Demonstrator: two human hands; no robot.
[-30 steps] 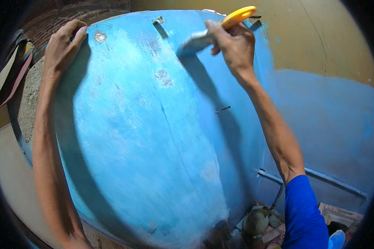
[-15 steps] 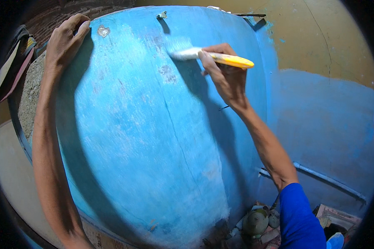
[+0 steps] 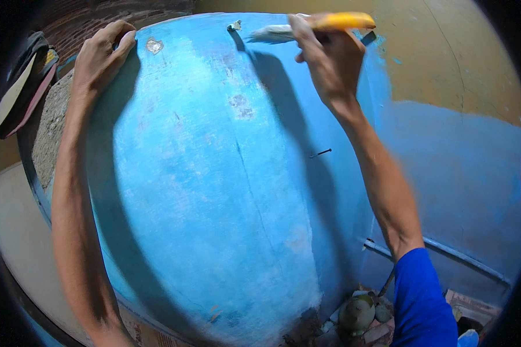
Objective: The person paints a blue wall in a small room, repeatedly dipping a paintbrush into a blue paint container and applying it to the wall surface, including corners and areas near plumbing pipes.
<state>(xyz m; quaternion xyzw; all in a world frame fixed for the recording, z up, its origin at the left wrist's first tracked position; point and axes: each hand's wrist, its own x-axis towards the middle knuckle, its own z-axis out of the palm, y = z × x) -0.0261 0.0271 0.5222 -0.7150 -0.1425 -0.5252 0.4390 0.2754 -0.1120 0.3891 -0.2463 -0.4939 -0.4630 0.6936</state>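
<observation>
My right hand (image 3: 333, 66) is closed around a paintbrush (image 3: 347, 21) with a yellow-orange handle. Its pale bristles point left, close to the top of a bright blue painted wall (image 3: 197, 185); whether they touch it I cannot tell. My left hand (image 3: 103, 58) is at the wall's upper left, its fingers curled over the top edge and the tips hidden. Chipped grey patches and a long vertical crack mark the blue surface. A small nub (image 3: 234, 25) sticks out near the top edge, left of the bristles.
A nail (image 3: 320, 153) juts from the blue wall below my right hand. To the right, a side wall (image 3: 451, 168) is ochre above and blue below, with a pipe (image 3: 469, 258) along it. Rubble and a round greenish object (image 3: 356, 314) lie at the bottom. Sandals (image 3: 26, 92) sit far left.
My right hand has moved up and to the right with the paintbrush, toward the wall's top edge. The left hand keeps its hold; the whole view has shifted slightly.
</observation>
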